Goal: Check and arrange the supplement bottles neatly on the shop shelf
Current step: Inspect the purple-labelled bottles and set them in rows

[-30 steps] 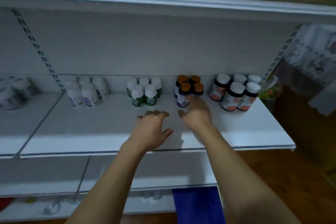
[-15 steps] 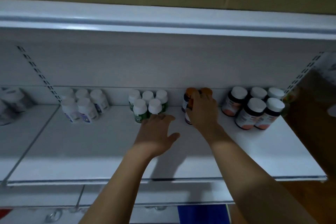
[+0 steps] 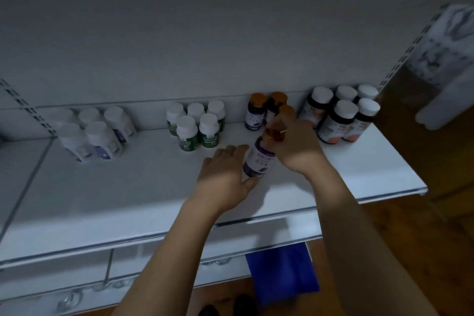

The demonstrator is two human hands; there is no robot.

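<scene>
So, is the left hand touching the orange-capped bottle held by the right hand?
Touching. The head view shows the thumb of the left hand against the bottle, with no gap.

Front bottle (image 3: pixel 257 159): orange cap, white-and-purple label with dark patch low down.
At its 12 o'clock, orange-capped bottles (image 3: pixel 255 115): dark bodies, purple-white labels.
At 10 o'clock, green-label bottles (image 3: pixel 196 131): white caps.
At 9 o'clock, white bottles (image 3: pixel 95 138): white caps, purple-blue label marks.
At 2 o'clock, dark bottles (image 3: pixel 338 120): white caps, salmon-pink labels.
Shelf (image 3: pixel 115 200): plain white.
At 6 o'clock, blue cloth (image 3: pixel 282 274).
At 4 o'clock, floor (image 3: pixel 410 233): brown wood grain.
Far 2 o'clock, hanging cloth (image 3: pixel 451 41): white, grey print.
</scene>
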